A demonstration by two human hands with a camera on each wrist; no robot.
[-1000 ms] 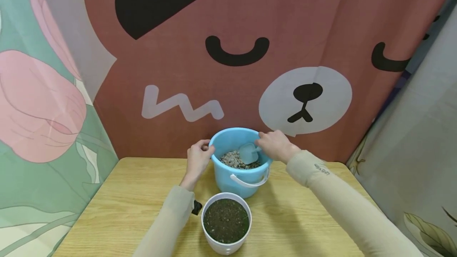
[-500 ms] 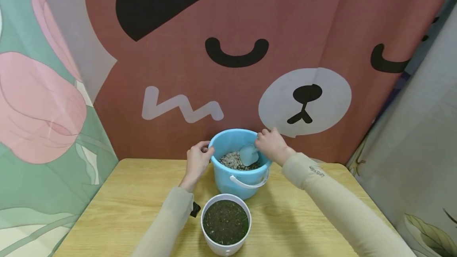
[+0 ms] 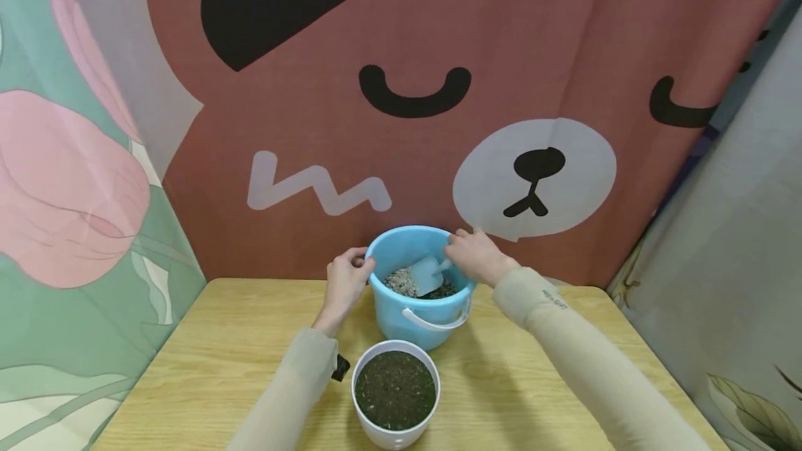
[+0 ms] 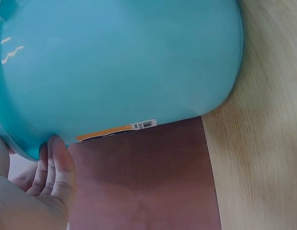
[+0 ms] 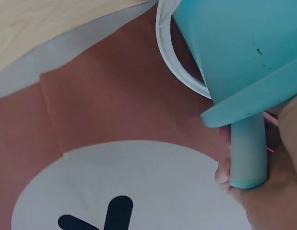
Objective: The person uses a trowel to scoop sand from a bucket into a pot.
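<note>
Currently, left hand (image 3: 346, 284): your fingers and thumb pinch the rim of the blue bucket (image 3: 391, 319), likely to steady it.
Right hand (image 3: 479, 256): your fingers curl round the handle of the scoop (image 3: 428, 275), presumably to control the blade's tilt.
Scoop blade: between your hands, inside the bucket, at the grit (image 3: 397, 282); exact contact cannot be confirmed.
Bucket: upright between your hands, white bail (image 3: 436, 326) hanging on your side.
Pot (image 3: 397, 438): nearer you than both hands, holding dark soil (image 3: 395, 392), conveniently within reach.
Count: one bucket, one bail, one scoop, one pot.
</note>
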